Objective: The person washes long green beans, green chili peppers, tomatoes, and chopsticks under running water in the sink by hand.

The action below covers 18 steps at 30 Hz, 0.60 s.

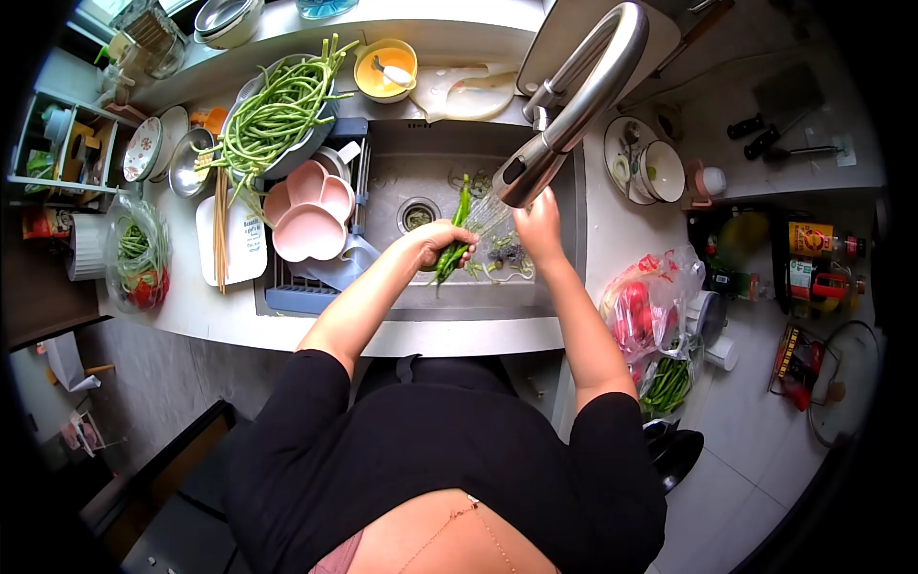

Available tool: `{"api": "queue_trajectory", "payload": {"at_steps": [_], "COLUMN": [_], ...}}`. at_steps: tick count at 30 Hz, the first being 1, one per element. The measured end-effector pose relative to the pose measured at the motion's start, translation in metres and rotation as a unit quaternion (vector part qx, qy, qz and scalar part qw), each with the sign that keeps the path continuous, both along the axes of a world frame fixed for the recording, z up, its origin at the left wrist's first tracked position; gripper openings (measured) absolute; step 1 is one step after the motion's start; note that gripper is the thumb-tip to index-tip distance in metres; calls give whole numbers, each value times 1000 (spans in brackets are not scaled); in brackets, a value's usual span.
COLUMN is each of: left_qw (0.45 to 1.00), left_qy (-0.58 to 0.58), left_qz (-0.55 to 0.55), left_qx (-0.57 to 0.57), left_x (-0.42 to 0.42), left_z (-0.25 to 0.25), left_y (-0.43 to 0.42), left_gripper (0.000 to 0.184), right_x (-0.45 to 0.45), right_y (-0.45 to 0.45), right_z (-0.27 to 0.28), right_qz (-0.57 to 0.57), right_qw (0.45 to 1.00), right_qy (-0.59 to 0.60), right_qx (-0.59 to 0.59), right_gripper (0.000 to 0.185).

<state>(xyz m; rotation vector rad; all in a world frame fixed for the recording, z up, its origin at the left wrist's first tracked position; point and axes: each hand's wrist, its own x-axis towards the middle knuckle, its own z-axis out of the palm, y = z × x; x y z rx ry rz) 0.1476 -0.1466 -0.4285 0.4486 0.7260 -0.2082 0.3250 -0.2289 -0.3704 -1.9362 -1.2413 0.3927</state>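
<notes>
Over the steel sink (382, 153), my left hand (442, 246) is closed around several long green peppers (463, 206). Water sprays from the faucet head (524, 177) just to the right of them. My right hand (538, 225) is raised beside the faucet head, partly behind it; its fingertips are hidden, so what it grips cannot be made out. Green scraps (512, 256) lie on the sink floor below my hands, right of the drain (418, 216).
Left of the sink, a bowl of long beans (282, 115) and a pink divided plate (308, 215) stand by a rack (296, 298). A yellow bowl (385, 69) sits behind. Stacked bowls (662, 172) and plastic bags of produce (641, 311) are at the right.
</notes>
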Motion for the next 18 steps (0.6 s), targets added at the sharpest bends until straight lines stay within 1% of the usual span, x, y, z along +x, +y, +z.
{"api": "queue_trajectory", "payload": {"at_steps": [1, 3, 4, 5, 7, 10, 11, 12, 13, 14, 15, 16, 17, 18], "left_qw": [995, 970, 955, 942, 915, 895, 887, 876, 863, 859, 863, 868, 865, 875], "left_qy": [-13, -33, -60, -54, -69, -71, -60, -49, -39, -41, -14, -4, -2, 11], "left_qz": [76, 216, 268, 309, 372, 418, 437, 458, 484, 498, 488, 493, 500, 484], "left_qx": [-59, -102, -112, -122, -141, -134, -139, -141, -139, -111, -132, -55, -44, -22], "left_x": [3, 10, 14, 19, 28, 37, 41, 47, 51, 50, 53, 49, 50, 46], "left_z": [-8, -14, -11, -15, -26, -43, -48, -50, -50, -31, -43, -28, -38, -16], "left_y": [-2, -6, -7, -6, -3, 1, -1, -3, -1, -5, -8, -15, -19, -23], "left_gripper": [12, 9, 10, 9, 8, 17, 14, 11, 9, 9, 8, 10, 12, 14], "right_x": [9, 43, 52, 56, 55, 32, 13, -8, -31, -43, -58, -68, -74, -77], "right_y": [9, 27, 37, 42, 53, 48, 40, 29, 21, 15, 7, 4, 1, -1], "right_z": [-8, -49, -44, -40, -15, -17, -14, -47, -54, -42, -53, -47, -35, -30], "right_qz": [-59, -66, -52, -66, -93, 27, 76, 49, 78, 133, 95, 56, 14, 30], "right_qw": [990, 975, 976, 975, 971, 960, 959, 943, 965, 960, 982, 981, 977, 973], "right_qy": [131, 188, 193, 202, 219, 262, 231, 301, 238, 204, 128, 123, 117, 94], "right_qx": [2, 94, 87, 58, -3, -94, -142, -134, -78, -139, -104, -141, -178, -207], "right_gripper": [46, 57, 62, 62, 63, 48, 37, 37, 41, 48, 49, 47, 46, 45]}}
